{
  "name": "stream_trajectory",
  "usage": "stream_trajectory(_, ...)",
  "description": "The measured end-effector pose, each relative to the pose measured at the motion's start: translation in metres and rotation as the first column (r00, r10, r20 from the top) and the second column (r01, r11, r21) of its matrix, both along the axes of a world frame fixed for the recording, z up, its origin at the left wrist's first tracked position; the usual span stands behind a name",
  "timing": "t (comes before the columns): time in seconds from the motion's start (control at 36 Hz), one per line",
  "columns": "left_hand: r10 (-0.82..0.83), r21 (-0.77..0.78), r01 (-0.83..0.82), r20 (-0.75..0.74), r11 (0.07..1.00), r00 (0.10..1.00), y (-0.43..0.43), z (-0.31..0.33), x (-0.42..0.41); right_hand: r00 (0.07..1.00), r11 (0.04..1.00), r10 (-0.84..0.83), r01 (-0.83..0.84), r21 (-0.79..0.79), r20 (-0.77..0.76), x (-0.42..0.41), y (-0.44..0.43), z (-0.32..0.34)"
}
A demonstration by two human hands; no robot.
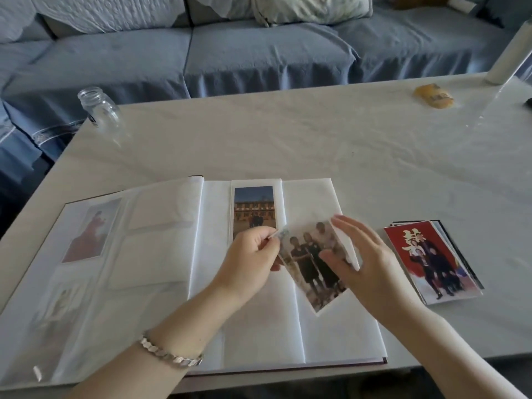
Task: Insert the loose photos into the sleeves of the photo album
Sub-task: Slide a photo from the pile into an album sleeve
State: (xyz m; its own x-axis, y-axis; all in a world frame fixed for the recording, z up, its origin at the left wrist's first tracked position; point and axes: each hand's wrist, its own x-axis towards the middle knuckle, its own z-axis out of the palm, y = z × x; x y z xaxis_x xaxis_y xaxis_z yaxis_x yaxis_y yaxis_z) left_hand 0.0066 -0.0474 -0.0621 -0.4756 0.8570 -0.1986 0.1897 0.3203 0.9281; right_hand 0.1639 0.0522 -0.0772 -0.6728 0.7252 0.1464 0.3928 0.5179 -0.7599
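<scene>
An open photo album (259,321) with clear sleeves lies on the table near its front edge. One sleeve on the right page holds a photo of a building (254,208); the left page holds a photo with a reddish figure (89,231). Over the right page, my left hand (253,254) pinches the upper left corner of a loose group photo (312,269), which is tilted. My right hand (365,263) has straight fingers; its thumb and fingertips touch the photo's right edge. A stack of loose photos (431,260), a red one on top, lies to the right of the album.
A clear glass jar (99,109) stands at the table's far left corner. A yellow packet (434,95) and a white roll (509,50) sit at the far right. A blue-covered sofa (230,53) runs behind the table (288,139), which has a pale cloth.
</scene>
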Motion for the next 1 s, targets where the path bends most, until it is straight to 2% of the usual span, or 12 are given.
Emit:
stream_trajectory(0.06, -0.042, 0.001, 0.042, -0.056, 0.999, 0.998, -0.003, 0.0, -0.006, 0.996, 0.978, -0.082, 0.084, -0.19, 0.021, -0.001, 0.003, 0.001)
stream_trajectory(0.11, -0.07, 0.001, 0.07, -0.079, 0.998, 0.994, -0.005, 0.0, -0.011, 0.998, 0.943, -0.054, 0.059, -0.328, 0.023, -0.002, 0.006, 0.004)
stream_trajectory(0.25, -0.078, -0.019, 0.076, -0.115, 0.997, 0.99, -0.01, -0.008, -0.011, 0.998, 0.87, 0.06, -0.059, -0.49, -0.014, -0.002, 0.003, 0.007)
stream_trajectory(0.33, -0.047, -0.054, 0.037, -0.199, 0.998, 0.979, -0.016, -0.016, -0.006, 1.0, 0.854, 0.022, -0.026, -0.519, -0.014, 0.0, 0.002, 0.004)
stream_trajectory(0.42, -0.092, -0.177, 0.028, -0.359, 0.984, 0.929, -0.023, -0.023, 0.005, 0.989, 0.858, -0.145, 0.107, -0.503, -0.038, 0.007, 0.004, -0.001)
stream_trajectory(0.47, -0.234, -0.346, 0.067, -0.469, 0.936, 0.851, -0.027, -0.031, 0.013, 0.971, 0.869, -0.237, 0.194, -0.456, -0.038, 0.012, 0.006, -0.005)
stream_trajectory(0.53, -0.391, -0.509, 0.068, -0.562, 0.858, 0.729, -0.032, -0.043, 0.017, 0.954, 0.867, -0.294, 0.242, -0.435, -0.054, 0.017, 0.007, -0.008)
stream_trajectory(0.61, -0.462, -0.573, 0.036, -0.62, 0.819, 0.634, -0.037, -0.056, 0.018, 0.947, 0.873, -0.315, 0.262, -0.41, -0.064, 0.022, 0.006, -0.01)
stream_trajectory(0.83, -0.394, -0.471, 0.039, -0.686, 0.881, 0.611, -0.042, -0.065, 0.02, 0.936, 0.872, -0.335, 0.266, -0.411, -0.107, 0.026, -0.006, -0.007)
stream_trajectory(1.0, -0.142, -0.173, 0.036, -0.653, 0.984, 0.744, -0.05, -0.071, 0.017, 0.923, 0.871, -0.356, 0.273, -0.408, -0.142, 0.02, -0.015, -0.007)
